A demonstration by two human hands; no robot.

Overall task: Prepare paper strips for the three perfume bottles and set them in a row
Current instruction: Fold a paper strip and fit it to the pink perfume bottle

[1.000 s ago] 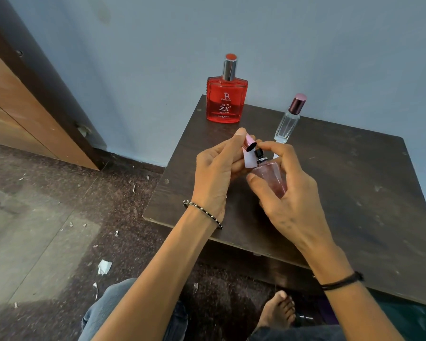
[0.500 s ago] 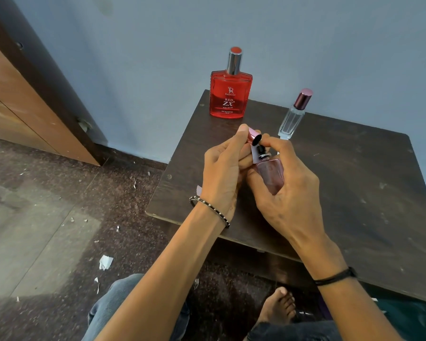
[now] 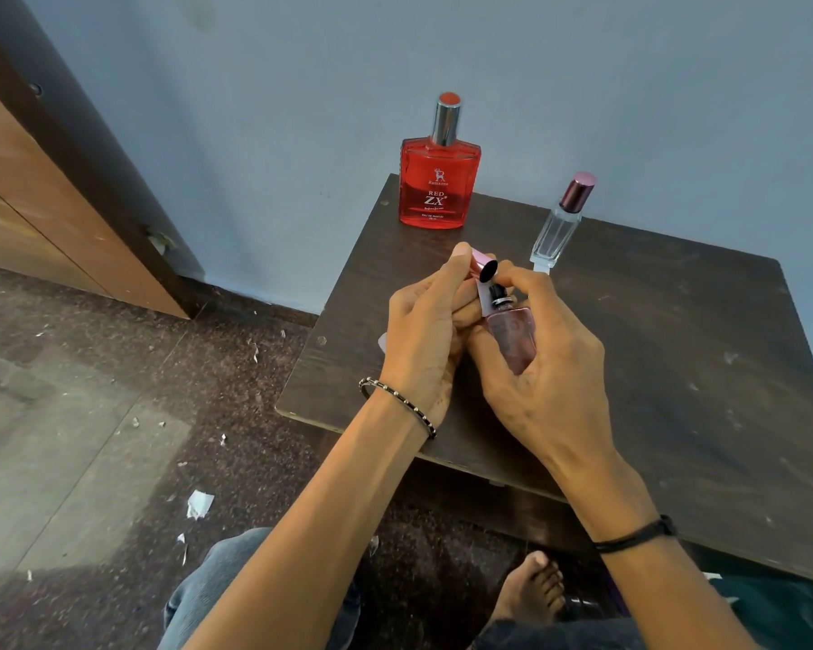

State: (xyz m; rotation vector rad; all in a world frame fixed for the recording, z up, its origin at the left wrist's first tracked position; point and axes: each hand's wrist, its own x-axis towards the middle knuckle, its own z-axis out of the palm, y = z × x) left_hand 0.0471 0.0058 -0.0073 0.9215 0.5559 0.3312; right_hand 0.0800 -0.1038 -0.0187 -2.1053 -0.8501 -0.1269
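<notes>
My right hand (image 3: 543,368) grips a small pink perfume bottle (image 3: 512,337) above the table, with its black spray nozzle bare. My left hand (image 3: 423,335) holds the bottle's pink cap (image 3: 482,265) and a white paper strip (image 3: 483,298) pressed beside the nozzle. The strip's lower end pokes out below my left palm. A red flat bottle (image 3: 440,183) with a silver cap stands at the table's far left corner. A slim clear bottle (image 3: 557,232) with a purple cap stands to its right.
The dark wooden table (image 3: 653,368) stands against a blue wall. A wooden door is at the left. Paper scraps (image 3: 199,503) lie on the speckled floor. My knee and bare foot (image 3: 531,588) show below the table edge.
Both hands stay together on the pink bottle, cap and strip. They have drifted slightly farther over the table, and the strip sits closer to the nozzle.
</notes>
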